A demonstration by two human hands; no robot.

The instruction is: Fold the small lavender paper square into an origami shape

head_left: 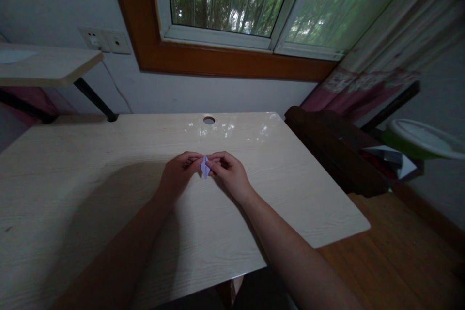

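Observation:
A small piece of folded pale purple paper, pointed at its top and bottom, is held between my two hands above the middle of the desk. On its left side my left hand pinches the edge with thumb and fingers. My right hand grips the opposite side, its thumb lying over the front of the paper. The fingertips of both hands nearly meet and hide part of the folds.
The light wood-grain desk has a round cable hole near its back edge. A raised shelf on black legs stands at the left. Beyond the right edge are a dark wooden piece of furniture and a green and white basin.

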